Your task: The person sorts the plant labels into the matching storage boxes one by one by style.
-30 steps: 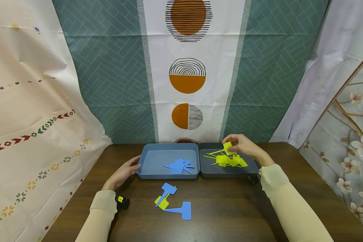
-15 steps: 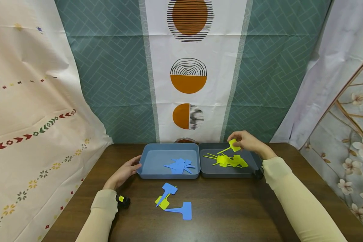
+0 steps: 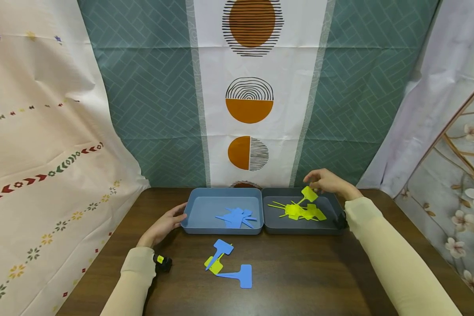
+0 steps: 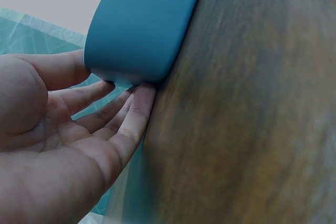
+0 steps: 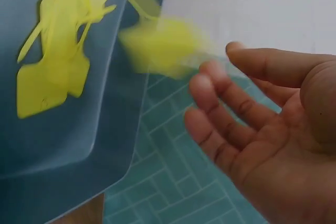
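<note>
My right hand [image 3: 327, 181] is over the back right of the dark grey tray [image 3: 296, 229], thumb and fingers spread apart. Just off its fingertips, a yellow T-shaped plant label [image 5: 165, 48] is blurred in mid-air in the right wrist view. Below it a pile of yellow plant labels [image 3: 298, 211] lies in that tray. At the left, my left hand [image 3: 163, 227] rests its extended fingers against the end wall of the blue-grey tray [image 4: 139, 30]. Blue plant labels [image 3: 235, 218] are heaped inside the blue-grey tray.
On the brown table [image 3: 300, 272], in front of the trays, a blue plant label [image 3: 223, 248] lies across a yellow plant label [image 3: 214, 266]. Another blue plant label [image 3: 245, 276] lies beside them. The trays stand side by side, with a patterned curtain [image 3: 166, 109] behind.
My right hand has drawn back to the right and let go of the yellow plant label, which drops toward the pile. My left hand stays at the blue-grey tray. The head view shifts slightly.
</note>
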Available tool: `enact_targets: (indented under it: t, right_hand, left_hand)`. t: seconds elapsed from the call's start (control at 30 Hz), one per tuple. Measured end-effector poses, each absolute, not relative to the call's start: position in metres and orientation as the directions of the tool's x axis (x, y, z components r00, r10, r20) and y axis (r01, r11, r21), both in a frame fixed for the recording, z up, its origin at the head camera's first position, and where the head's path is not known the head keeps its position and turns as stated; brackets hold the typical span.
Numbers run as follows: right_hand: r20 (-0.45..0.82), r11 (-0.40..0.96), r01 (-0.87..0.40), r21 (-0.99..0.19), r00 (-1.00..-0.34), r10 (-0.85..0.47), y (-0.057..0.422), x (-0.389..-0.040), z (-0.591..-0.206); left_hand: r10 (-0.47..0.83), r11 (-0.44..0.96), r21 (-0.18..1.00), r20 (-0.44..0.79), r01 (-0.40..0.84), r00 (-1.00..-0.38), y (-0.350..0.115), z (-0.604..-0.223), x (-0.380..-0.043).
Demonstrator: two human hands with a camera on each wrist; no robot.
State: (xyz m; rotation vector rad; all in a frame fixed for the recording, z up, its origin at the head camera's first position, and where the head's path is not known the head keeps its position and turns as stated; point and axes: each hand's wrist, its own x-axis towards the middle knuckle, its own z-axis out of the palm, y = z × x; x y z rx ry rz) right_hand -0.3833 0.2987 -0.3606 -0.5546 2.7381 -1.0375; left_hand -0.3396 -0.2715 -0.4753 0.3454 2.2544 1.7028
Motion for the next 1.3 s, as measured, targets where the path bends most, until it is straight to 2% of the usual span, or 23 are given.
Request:
enact_targets:
  t: [0.37, 0.83, 1.3]
  right_hand:
    - [-0.039, 0.717, -0.251, -0.651, -0.931, -0.362, 0.304, -0.387, -0.371]
    - [0.046, 0.673, -0.336, -0.659, -0.911, -0.410, 0.282, -0.366, -0.353]
    - [0.096, 0.597, -0.391, -0.700, -0.880, -0.465, 0.259, -0.347, -0.361]
  left_hand:
    - [0.361, 0.267, 0.964, -0.084, 0.016, -0.929, -0.271, -0.475, -0.340]
    - [0.365, 0.275, 0.961, -0.092, 0.014, -0.926, -0.271, -0.474, -0.340]
    - [0.364, 0.276, 0.961, -0.092, 0.013, -0.927, -0.270, -0.475, -0.340]
